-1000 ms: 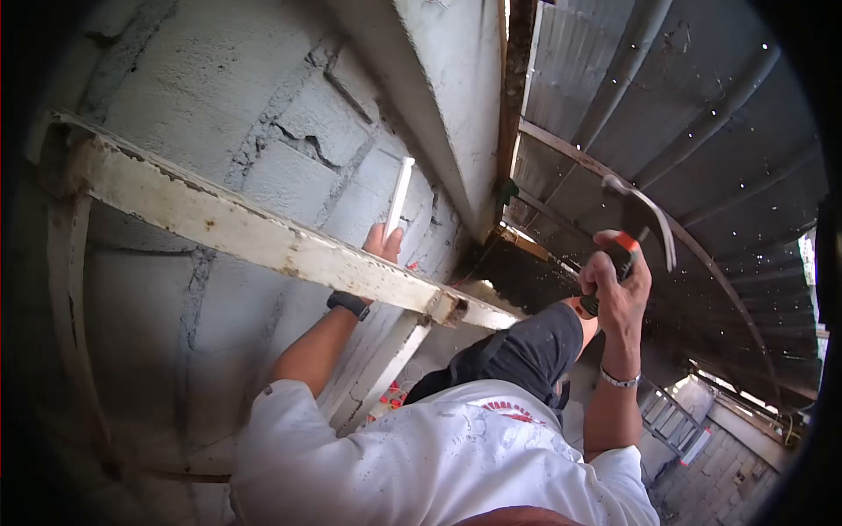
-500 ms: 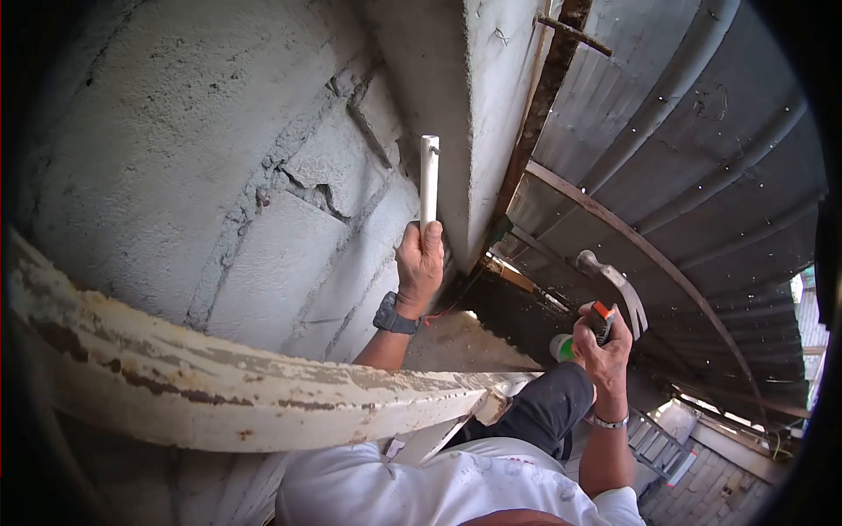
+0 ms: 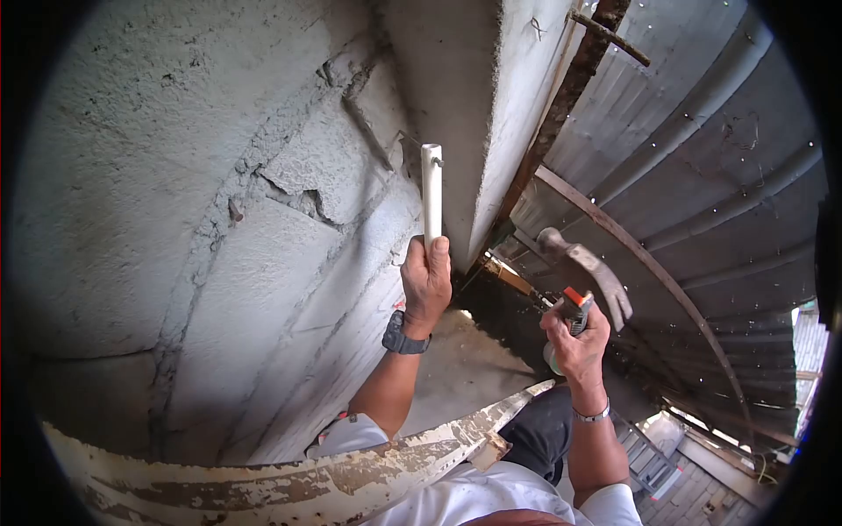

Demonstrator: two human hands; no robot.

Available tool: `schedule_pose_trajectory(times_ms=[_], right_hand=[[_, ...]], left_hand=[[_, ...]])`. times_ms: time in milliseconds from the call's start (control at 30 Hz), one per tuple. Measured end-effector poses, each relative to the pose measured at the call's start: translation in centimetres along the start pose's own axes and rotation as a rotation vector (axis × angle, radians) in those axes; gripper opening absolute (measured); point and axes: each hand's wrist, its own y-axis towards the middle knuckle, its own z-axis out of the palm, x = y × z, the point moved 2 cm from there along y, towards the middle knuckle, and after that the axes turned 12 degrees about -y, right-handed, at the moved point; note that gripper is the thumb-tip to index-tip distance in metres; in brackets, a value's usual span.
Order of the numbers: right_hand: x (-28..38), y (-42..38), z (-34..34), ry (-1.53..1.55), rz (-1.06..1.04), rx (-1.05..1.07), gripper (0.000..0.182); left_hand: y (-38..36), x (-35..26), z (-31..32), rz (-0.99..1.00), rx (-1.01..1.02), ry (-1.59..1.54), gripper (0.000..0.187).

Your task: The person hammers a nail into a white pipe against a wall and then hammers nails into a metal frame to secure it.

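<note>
- The left hand, its grip closed with the thumb laid along the front, holds a slim white tube upright at the scene's centre, gripping its lower part.
- A small dark metal fastener juts from the tube's right side, just below its top end.
- At right, the right hand has its grip wrapped around the black-and-orange handle of a grey steel claw hammer, the head raised beyond the fingers, well apart from the tube.
- A chunky black watch circles the left wrist; a silver-coloured metal band circles the right.
- Behind the tube stands a rough grey block wall, cracked at its joints; whether the two touch cannot be told.
- Near the wearer, a beam with peeling cream paint crosses the foreground.
- Corrugated grey metal sheeting fills the far right.
</note>
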Motion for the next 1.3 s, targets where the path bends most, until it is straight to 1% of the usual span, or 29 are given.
schedule_pose_trajectory(times_ms=[33,67,100,133,167,233,300,400,500,533,567,600,633,667,700,767,800,833,900,933,967,1000,1033,1100,1133,1167,1233,1267,1300], right_hand=[[1.0,0.4,0.4,-0.004,-0.003,0.006,0.019],[2.1,0.8,0.8,0.1,-0.132,-0.044,0.021],[2.9,1.3,1.1,0.205,-0.259,-0.093,0.029],[3.5,2.2,1.4,0.153,-0.502,-0.144,0.026],[3.9,3.1,2.1,0.15,-0.504,-0.139,0.026],[4.8,4.3,3.7,0.172,-0.705,-0.257,0.027],[4.1,6.1,5.9,-0.066,-0.633,-0.237,0.01],[4.7,9.1,8.9,-0.163,-0.503,-0.087,0.016],[6.5,6.9,7.0,-0.254,-0.589,-0.148,0.014],[6.6,5.8,6.4,-0.172,-0.556,-0.156,0.01],[5.4,5.0,5.8,-0.346,-0.615,-0.14,0.009],[5.9,4.4,5.3,-0.166,-0.68,-0.164,0.012],[6.7,4.0,4.7,0.017,-0.744,-0.187,0.019],[7.9,4.9,4.8,0.375,-0.871,-0.15,0.021],[8.0,5.4,5.6,0.376,-0.877,-0.152,0.021],[6.1,6.5,7.4,-0.098,-0.777,-0.389,0.022],[4.4,8.6,8.4,-0.246,-0.626,-0.148,0.02],[4.0,9.3,8.9,-0.251,-0.421,-0.026,0.017],[4.9,7.8,7.9,-0.382,-0.38,-0.042,0.017],[5.3,6.5,7.3,-0.393,-0.365,-0.025,0.017],[5.9,5.5,6.5,-0.309,-0.479,-0.077,0.019],[6.3,5.3,5.8,-0.217,-0.607,-0.137,0.02],[5.5,5.8,6.1,0.088,-0.814,-0.121,0.018],[6.9,5.0,5.8,0.43,-0.879,-0.183,0.015],[7.2,5.4,5.7,0.317,-0.875,-0.154,0.009],[6.1,6.4,6.7,-0.023,-0.902,-0.26,0.007],[4.4,9.0,8.4,-0.309,-0.34,-0.052,0.006],[4.4,8.9,8.2,-0.302,-0.34,-0.064,0.006],[4.6,8.4,7.6,-0.317,-0.4,-0.102,0.009]], left_hand=[[0.0,-0.1,0.0,0.001,-0.007,-0.002,0.031],[0.0,-0.3,0.1,-0.013,-0.004,-0.037,0.031],[-0.1,-0.5,0.1,-0.029,0.0,-0.072,0.031],[-0.2,-1.1,0.2,-0.029,-0.007,-0.075,0.031],[-0.3,-1.8,0.5,-0.066,-0.01,-0.127,0.031],[-0.4,-2.0,0.8,-0.1,-0.012,-0.18,0.03],[-0.5,-1.6,0.8,-0.09,-0.033,-0.142,0.03],[-0.3,-0.9,0.8,-0.078,-0.063,-0.065,0.032],[-0.3,-0.7,0.0,-0.145,-0.039,-0.04,0.034],[-0.2,-1.3,0.2,-0.127,-0.018,-0.07,0.033],[-0.2,-1.2,0.2,-0.129,-0.019,-0.071,0.033],[-0.2,-1.2,0.3,-0.097,-0.025,-0.073,0.033],[-0.2,-1.2,0.4,-0.062,-0.032,-0.074,0.033],[-0.3,-0.7,0.4,-0.138,-0.034,-0.171,0.033],[-0.3,-0.9,0.3,-0.132,-0.033,-0.172,0.033],[-0.3,-1.4,0.3,-0.118,-0.011,-0.103,0.034],[-0.4,-1.5,0.3,-0.134,-0.025,-0.074,0.034],[-0.2,-1.4,0.4,-0.115,-0.037,-0.055,0.035],[-0.2,-1.1,0.4,-0.139,-0.053,-0.1,0.035],[-0.4,-1.0,0.6,-0.11,-0.049,-0.138,0.034],[-0.2,-1.2,0.8,-0.074,-0.038,-0.176,0.033],[-0.1,-2.0,0.8,0.0,-0.008,-0.101,0.032],[-0.3,-1.8,0.7,-0.002,-0.013,-0.099,0.032],[-0.4,-1.3,0.7,-0.149,-0.028,-0.197,0.032],[-0.4,-1.5,0.7,-0.143,-0.025,-0.191,0.032],[-0.3,-1.7,0.8,-0.14,-0.02,-0.193,0.032],[-0.2,-1.9,1.0,-0.13,-0.051,-0.08,0.034],[-0.2,-1.9,0.8,-0.195,-0.048,-0.15,0.032],[0.2,-1.9,0.7,-0.193,-0.047,-0.151,0.032]])
